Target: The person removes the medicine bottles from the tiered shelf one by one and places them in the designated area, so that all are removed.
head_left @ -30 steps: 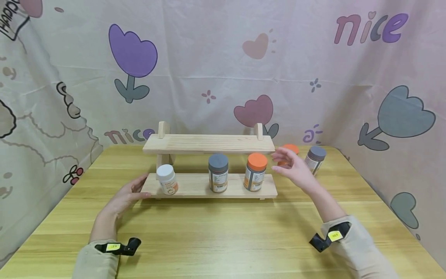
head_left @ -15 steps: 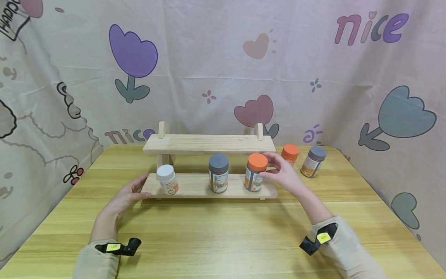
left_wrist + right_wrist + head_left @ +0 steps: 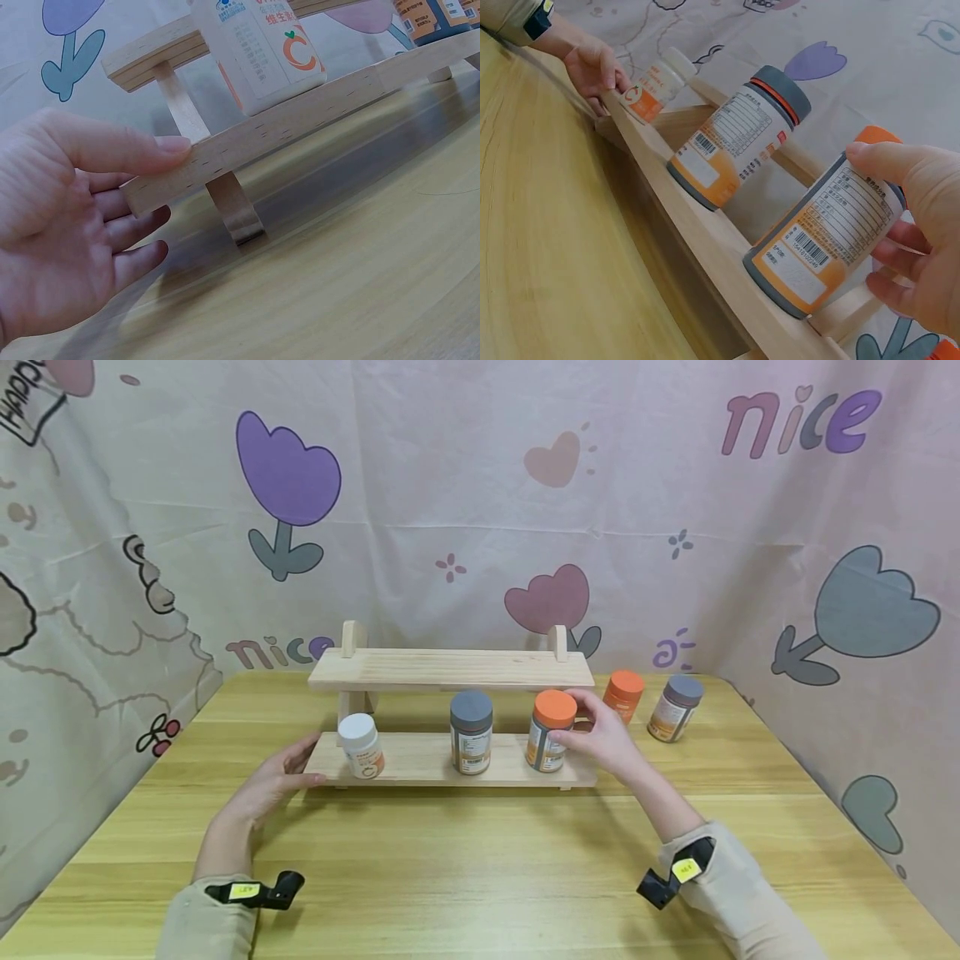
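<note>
A two-tier wooden rack stands mid-table, and my left hand [image 3: 262,787] grips the left end of its lower board [image 3: 416,762]. In the left wrist view the thumb lies on the board's front, with the fingers behind and below. On that board stand a small white vitamin C bottle [image 3: 362,750], a grey-capped supplement bottle [image 3: 471,735] and an orange-capped supplement bottle [image 3: 546,745]. My right hand [image 3: 606,742] holds the orange-capped one from its right side. The right wrist view shows the thumb near its cap [image 3: 876,135] and the other fingers around behind.
Behind my right hand, a smaller orange bottle [image 3: 624,692] and another grey-capped bottle [image 3: 675,710] stand on the table [image 3: 465,868]. The rack's upper board [image 3: 450,668] overhangs the back of the lower one. A printed cloth [image 3: 420,485] hangs behind the table.
My right hand has moved left from beside the rack's right end and taken hold of the orange-capped bottle. The left hand has stayed on the board.
</note>
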Demonstrator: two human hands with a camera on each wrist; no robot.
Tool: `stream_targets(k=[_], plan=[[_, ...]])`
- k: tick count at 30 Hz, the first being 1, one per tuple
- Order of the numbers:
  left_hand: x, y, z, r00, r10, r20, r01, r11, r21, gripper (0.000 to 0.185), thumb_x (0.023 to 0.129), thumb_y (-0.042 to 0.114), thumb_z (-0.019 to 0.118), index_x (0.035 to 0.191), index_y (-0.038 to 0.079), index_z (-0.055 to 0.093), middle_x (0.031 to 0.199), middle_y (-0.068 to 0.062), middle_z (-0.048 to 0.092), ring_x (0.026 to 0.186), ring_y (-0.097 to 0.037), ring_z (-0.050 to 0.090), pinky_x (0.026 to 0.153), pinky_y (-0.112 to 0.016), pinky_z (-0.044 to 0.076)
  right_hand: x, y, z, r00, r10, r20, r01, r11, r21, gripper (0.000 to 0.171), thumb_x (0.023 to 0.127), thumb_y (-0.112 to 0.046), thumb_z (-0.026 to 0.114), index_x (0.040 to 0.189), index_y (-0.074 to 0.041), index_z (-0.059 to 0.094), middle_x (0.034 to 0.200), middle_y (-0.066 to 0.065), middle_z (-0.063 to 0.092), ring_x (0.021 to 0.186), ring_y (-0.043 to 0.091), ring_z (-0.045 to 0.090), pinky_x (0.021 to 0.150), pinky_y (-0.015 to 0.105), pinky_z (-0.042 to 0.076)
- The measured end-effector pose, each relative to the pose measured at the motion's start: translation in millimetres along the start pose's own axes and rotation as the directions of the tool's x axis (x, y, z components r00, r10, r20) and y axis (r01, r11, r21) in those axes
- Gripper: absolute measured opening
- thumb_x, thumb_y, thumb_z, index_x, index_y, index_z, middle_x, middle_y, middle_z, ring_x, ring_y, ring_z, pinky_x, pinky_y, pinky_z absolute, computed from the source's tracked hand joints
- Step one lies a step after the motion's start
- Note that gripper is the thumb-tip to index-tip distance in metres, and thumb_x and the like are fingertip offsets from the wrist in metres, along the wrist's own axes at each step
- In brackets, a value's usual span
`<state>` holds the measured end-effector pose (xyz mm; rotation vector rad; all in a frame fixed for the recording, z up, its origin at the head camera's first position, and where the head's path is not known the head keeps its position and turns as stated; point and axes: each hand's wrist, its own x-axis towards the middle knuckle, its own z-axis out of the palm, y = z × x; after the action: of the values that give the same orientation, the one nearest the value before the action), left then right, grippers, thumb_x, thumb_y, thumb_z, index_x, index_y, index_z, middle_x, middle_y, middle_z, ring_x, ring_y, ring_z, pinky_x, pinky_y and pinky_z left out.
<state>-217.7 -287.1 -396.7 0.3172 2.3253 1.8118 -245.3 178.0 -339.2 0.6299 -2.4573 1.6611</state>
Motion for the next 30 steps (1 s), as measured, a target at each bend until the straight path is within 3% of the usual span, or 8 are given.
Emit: stream_targets(k=[8, 12, 18, 23, 30], plan=[[0.7, -0.5, 1.0, 1.0, -0.004, 0.006, 0.004, 1.0, -0.002, 0.085, 0.085, 0.003, 0.061, 0.145, -0.008, 0.001, 0.151, -0.025, -0.004, 0.136, -0.042, 0.0, 0.108, -0.049, 0.01, -3, 2, 1, 0.999, -0.016, -0.047, 0.011, 0.995, -0.103, 0.056, 0.076, -0.005, 0.074, 0.125, 0.001, 0.049, 0.114, 0.018, 0.058, 0.103, 0.027, 0.054, 0.086, 0.041, 0.05], [2.2, -2.4, 0.9, 1.0, -0.018, 0.007, 0.018, 1.0, -0.014, 0.086, 0.085, 0.004, 0.062, 0.145, -0.007, 0.002, 0.152, -0.023, -0.004, 0.137, -0.04, -0.001, 0.109, -0.047, 0.011, -6, 2, -1, 0.997, -0.02, -0.081, 0.012, 0.995, -0.102, 0.055, 0.075, 0.002, 0.072, 0.124, 0.006, 0.048, 0.113, 0.022, 0.056, 0.102, 0.027, 0.053, 0.085, 0.044, 0.049], [2.6, -2.6, 0.5, 1.0, -0.008, 0.007, 0.008, 1.0, -0.026, 0.086, 0.085, 0.006, 0.062, 0.145, -0.007, 0.001, 0.151, -0.025, -0.005, 0.137, -0.041, -0.002, 0.109, -0.048, 0.011, -13, -1, -13, 0.995, -0.005, -0.101, -0.006, 0.994, -0.107, 0.056, 0.078, -0.004, 0.072, 0.127, 0.003, 0.046, 0.116, 0.019, 0.057, 0.101, 0.021, 0.053, 0.084, 0.03, 0.048], [2.6, -1.3, 0.8, 1.0, -0.018, -0.005, 0.018, 1.0, -0.006, 0.087, 0.084, 0.007, 0.063, 0.146, -0.005, 0.002, 0.151, -0.024, -0.004, 0.136, -0.042, -0.001, 0.109, -0.051, 0.009, -20, 1, -26, 0.991, -0.013, -0.132, -0.004, 0.991, -0.132, 0.057, 0.078, -0.007, 0.073, 0.127, 0.003, 0.046, 0.117, 0.019, 0.057, 0.103, 0.023, 0.054, 0.082, 0.02, 0.047], [0.4, 0.4, -0.1, 0.999, -0.037, -0.004, 0.037, 0.999, 0.005, 0.087, 0.085, 0.006, 0.063, 0.146, -0.005, 0.002, 0.152, -0.022, -0.004, 0.137, -0.04, -0.001, 0.108, -0.053, 0.007, -30, 7, -47, 0.981, -0.044, -0.191, 0.017, 0.99, -0.143, 0.055, 0.079, -0.005, 0.072, 0.126, 0.004, 0.046, 0.116, 0.019, 0.055, 0.096, 0.001, 0.052, 0.076, 0.013, 0.047]])
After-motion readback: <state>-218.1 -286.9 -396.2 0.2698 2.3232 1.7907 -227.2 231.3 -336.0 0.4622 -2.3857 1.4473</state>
